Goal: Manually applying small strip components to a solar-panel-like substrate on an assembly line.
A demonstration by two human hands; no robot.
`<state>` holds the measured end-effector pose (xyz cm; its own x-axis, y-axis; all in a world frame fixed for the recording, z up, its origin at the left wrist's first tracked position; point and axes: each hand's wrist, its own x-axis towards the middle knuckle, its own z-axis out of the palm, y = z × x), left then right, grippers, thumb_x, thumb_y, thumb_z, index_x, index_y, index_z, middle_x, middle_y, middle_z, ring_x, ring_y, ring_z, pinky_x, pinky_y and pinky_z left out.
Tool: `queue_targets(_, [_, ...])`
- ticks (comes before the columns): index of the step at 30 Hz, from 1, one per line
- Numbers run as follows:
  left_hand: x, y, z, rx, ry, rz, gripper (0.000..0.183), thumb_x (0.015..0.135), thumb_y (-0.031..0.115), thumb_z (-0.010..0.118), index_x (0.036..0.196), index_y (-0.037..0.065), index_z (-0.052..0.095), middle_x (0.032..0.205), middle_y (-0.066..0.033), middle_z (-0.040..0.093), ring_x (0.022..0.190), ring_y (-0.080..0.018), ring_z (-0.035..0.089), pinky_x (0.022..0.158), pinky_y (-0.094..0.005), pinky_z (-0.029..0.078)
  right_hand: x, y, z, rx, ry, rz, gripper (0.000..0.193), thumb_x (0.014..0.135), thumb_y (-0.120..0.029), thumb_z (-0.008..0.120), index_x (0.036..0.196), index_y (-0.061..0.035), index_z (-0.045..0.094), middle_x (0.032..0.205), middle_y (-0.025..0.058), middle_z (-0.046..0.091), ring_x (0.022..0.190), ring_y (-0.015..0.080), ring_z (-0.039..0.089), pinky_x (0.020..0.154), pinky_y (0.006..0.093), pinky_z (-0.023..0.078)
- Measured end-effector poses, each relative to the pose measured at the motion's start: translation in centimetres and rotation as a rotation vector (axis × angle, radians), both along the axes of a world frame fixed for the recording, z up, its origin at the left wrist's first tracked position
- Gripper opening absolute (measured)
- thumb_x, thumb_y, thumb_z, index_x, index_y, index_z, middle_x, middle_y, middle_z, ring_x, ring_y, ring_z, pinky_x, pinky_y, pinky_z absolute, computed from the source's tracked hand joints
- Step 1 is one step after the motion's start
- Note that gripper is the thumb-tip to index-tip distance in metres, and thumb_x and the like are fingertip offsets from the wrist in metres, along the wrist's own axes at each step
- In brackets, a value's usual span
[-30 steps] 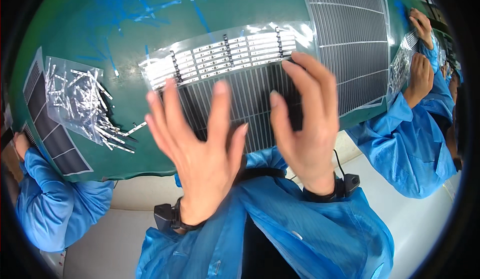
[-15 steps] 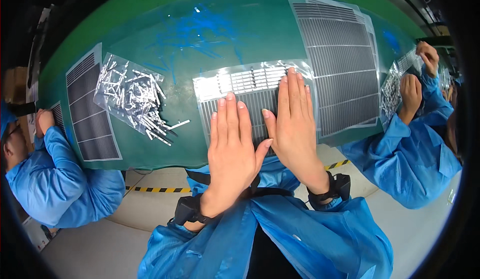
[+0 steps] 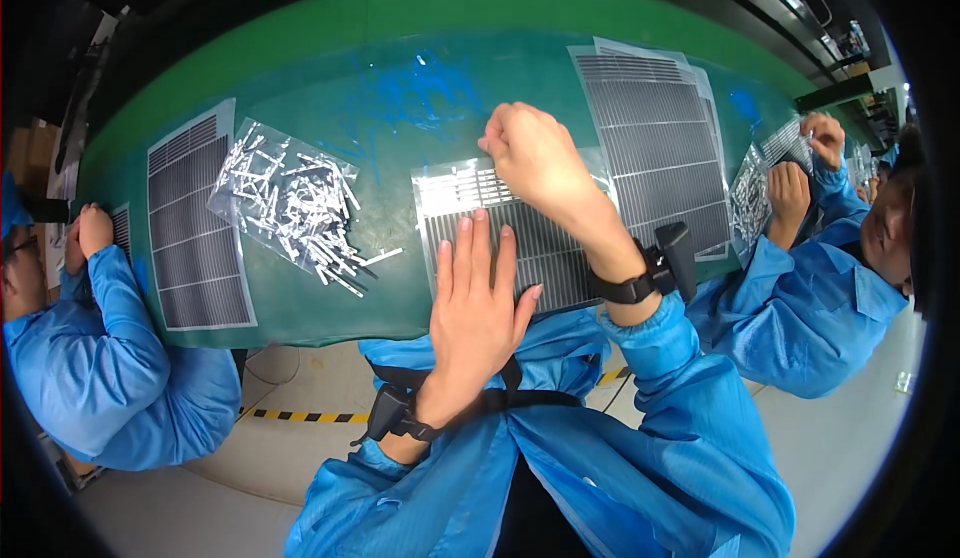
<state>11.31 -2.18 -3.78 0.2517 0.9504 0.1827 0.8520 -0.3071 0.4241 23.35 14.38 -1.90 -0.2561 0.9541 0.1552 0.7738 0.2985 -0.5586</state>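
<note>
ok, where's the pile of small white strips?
Head view, left half: the strip pile is on the green table, between a striped sheet and the left hand.

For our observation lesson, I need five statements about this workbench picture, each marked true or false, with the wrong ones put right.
1. The left hand rests with straight fingers on the striped sheet. True.
2. Both hands lie flat. False: the right hand is curled.
3. A pile of small pale strips lies to the left of the left hand. True.
4. The table is red. False: the table is green.
5. A co-worker in blue is at the picture's left side. True.
</note>
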Motion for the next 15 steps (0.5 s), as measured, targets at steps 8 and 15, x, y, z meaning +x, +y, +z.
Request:
queue_targets(8, [-3.6, -2.5, 1.9, 0.109, -0.551, -0.101, 0.035, 0.094, 0.018, 0.068, 0.123, -0.001, 0.069, 0.137, -0.0239, 0.06, 0.127, -0.0424, 0.057, 0.109, -0.0502, 0.044, -1.0, 8.4, 3.1, -0.266, 0.182, 0.182, 0.02, 0.093, -0.007, 0.068, 0.104, 0.0099, 0.066, 0.088, 0.0156, 0.077, 0.077, 0.0189, 0.073, 0.072, 0.0325, 0.058])
queue_targets(15, [-8.7, -8.7, -1.2, -0.296, -0.732, 0.273, 0.027, 0.101, 0.018, 0.062, 0.111, -0.007, 0.069, 0.104, -0.022, 0.069, 0.095, -0.0335, 0.068, 0.087, -0.0389, 0.052, 0.4, 8.0, 7.1, -0.274, 0.181, 0.06, 0.014, 0.097, -0.007, 0.065, 0.098, 0.0069, 0.063, 0.091, 0.0153, 0.077, 0.073, 0.0176, 0.074, 0.068, 0.0328, 0.061])
